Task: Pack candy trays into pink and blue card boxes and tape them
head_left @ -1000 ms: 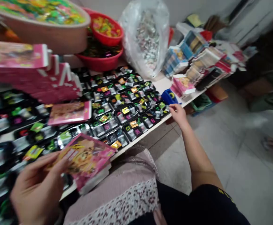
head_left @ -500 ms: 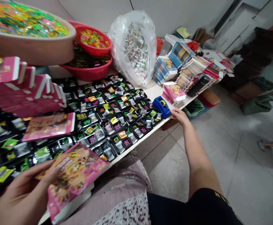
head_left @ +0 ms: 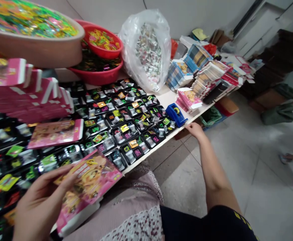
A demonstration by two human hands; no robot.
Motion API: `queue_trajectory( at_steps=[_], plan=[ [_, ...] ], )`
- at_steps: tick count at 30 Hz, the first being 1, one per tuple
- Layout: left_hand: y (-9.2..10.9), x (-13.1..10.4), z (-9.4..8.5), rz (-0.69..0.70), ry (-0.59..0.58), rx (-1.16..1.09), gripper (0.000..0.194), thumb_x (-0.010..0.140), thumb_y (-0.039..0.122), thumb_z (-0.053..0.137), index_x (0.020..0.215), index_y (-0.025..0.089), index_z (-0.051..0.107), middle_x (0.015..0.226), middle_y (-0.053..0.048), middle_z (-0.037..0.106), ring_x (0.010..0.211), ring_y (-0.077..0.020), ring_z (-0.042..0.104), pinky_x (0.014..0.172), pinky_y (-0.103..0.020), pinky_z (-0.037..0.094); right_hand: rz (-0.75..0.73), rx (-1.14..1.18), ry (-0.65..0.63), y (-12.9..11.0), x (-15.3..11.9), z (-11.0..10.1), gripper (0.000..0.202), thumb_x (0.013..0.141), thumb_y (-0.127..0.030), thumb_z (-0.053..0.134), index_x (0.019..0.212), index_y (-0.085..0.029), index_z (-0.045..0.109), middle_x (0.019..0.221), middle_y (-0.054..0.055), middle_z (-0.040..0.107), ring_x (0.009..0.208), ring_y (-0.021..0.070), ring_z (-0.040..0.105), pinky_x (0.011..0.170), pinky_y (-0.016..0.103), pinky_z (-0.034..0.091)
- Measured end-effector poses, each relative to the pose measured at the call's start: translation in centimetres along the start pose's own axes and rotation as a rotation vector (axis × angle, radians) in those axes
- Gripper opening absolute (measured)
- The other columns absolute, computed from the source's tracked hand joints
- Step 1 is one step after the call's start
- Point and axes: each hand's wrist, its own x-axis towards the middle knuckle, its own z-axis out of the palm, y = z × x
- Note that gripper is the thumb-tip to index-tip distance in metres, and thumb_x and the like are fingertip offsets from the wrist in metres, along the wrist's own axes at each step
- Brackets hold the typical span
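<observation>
Two hands show in the head view, well apart. My left hand [head_left: 42, 201] is closed on a pink box [head_left: 88, 187], thumb on its front, pinching one end. I think I hold it there so the other end sticks out free. The box is tilted, up over the near edge of the surface [head_left: 166, 96]. My right hand [head_left: 195, 130] is at that edge, right by the blue tape holder [head_left: 176, 114]. Its fingers are bunched, but I can't tell if there is tape between them. The tape holder sits by the edge, maybe so I can reach it fast. Black trays [head_left: 139, 158] lie in rows, likely so I can see into each one. A flat box [head_left: 56, 132] lies on top of some trays. A pink stack [head_left: 31, 107] is on my left, perhaps to keep boxes close. The red tubs [head_left: 96, 78] and bag [head_left: 127, 53] are at the back, I guess to leave room in front.
</observation>
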Motion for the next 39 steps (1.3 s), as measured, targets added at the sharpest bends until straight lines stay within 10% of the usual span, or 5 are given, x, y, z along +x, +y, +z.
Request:
queue_trajectory(
  at_steps=[6, 13, 22, 28, 39],
  plan=[
    [2.8, 0.0, 1.4, 0.461, -0.111, -0.045, 0.016, 0.078, 0.029, 0.07, 0.089, 0.019, 0.064, 0.084, -0.001, 0.066, 0.077, -0.0141, 0.063, 0.069, -0.026, 0.056, -0.446, 0.488, -0.533, -8.5, -11.8, 7.3, 0.017, 0.076, -0.037, 0.073, 0.076, -0.021, 0.07, 0.067, 0.0, 0.067, 0.059, 0.0123, 0.06, 0.059, 0.026, 0.051],
    [3.4, 0.4, 0.4, 0.934, -0.224, 0.345, 0.055, 0.091, 0.014, 0.048, 0.143, 0.022, 0.036, 0.096, -0.006, 0.055, 0.08, -0.0151, 0.054, 0.066, -0.027, 0.05, -0.429, 0.72, -0.876, -17.3, -19.3, 18.0, 0.029, 0.077, -0.037, 0.07, 0.103, -0.024, 0.073, 0.07, -0.002, 0.07, 0.054, 0.01, 0.057, 0.056, 0.027, 0.052],
    [1.4, 1.0, -2.0, 0.659, -0.014, 0.033, 0.016, 0.091, 0.02, 0.053, 0.105, 0.017, 0.061, 0.092, -0.005, 0.061, 0.086, -0.0151, 0.059, 0.076, -0.03, 0.051, -0.756, 0.082, -0.563, -18.4, -18.7, 20.6, 0.042, 0.079, -0.045, 0.068, 0.113, -0.021, 0.068, 0.07, 0.001, 0.064, 0.066, 0.0181, 0.059, 0.063, 0.032, 0.047],
    [-3.1, 1.8, -3.8, 0.178, 0.192, -0.427, 0.031, 0.085, 0.037, 0.065, 0.108, 0.02, 0.054, 0.105, -0.006, 0.063, 0.097, -0.0163, 0.063, 0.086, -0.03, 0.053, -0.854, 0.439, -0.672, -18.9, -18.3, 23.4, 0.027, 0.088, -0.043, 0.058, 0.107, -0.024, 0.065, 0.106, 0.007, 0.07, 0.096, 0.0215, 0.066, 0.083, 0.038, 0.054],
    [-10.4, -8.0, -4.4, 0.475, 0.144, 0.45, 0.045, 0.085, 0.033, 0.061, 0.126, 0.017, 0.048, 0.124, -0.016, 0.056, 0.125, -0.0307, 0.049, 0.109, -0.056, 0.035, -1.36, -0.134, -0.339, -22.1, -16.2, 33.5, 0.023, 0.091, -0.022, 0.055, 0.11, -0.013, 0.061, 0.127, 0.02, 0.062, 0.122, 0.0306, 0.054, 0.103, 0.049, 0.041]
  ],
)
